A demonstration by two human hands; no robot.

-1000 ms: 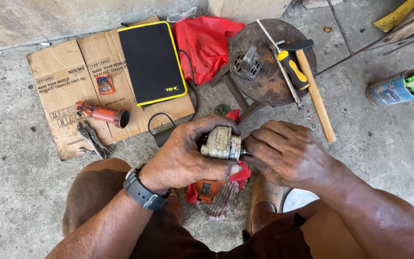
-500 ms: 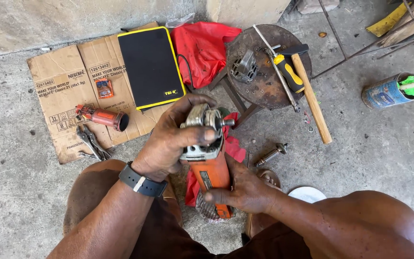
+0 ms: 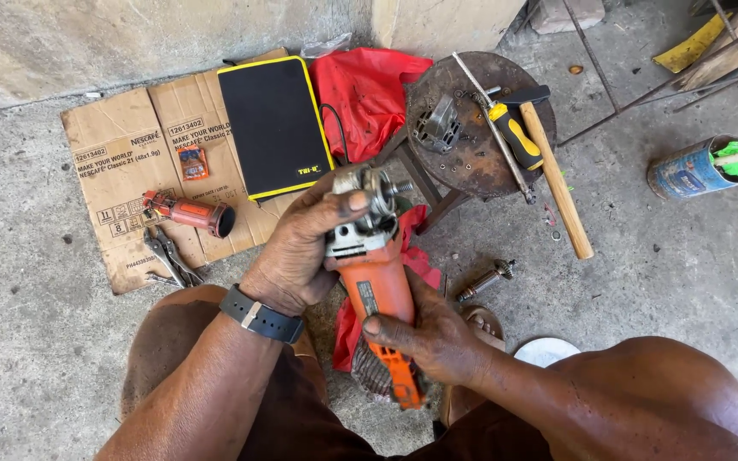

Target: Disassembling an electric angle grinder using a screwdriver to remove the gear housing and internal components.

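A flattened brown cardboard box (image 3: 130, 183) is lying on the floor at far left, carrying dark printed labels. A small orange sachet (image 3: 191, 162) is resting on it. A black case (image 3: 275, 126) with yellow edging is overlapping its right side. At far right, a blue-labelled can (image 3: 685, 168) is lying tilted.

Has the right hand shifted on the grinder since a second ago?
Yes. The right hand left the grinder head and slid back to its rear, away from the round stool.
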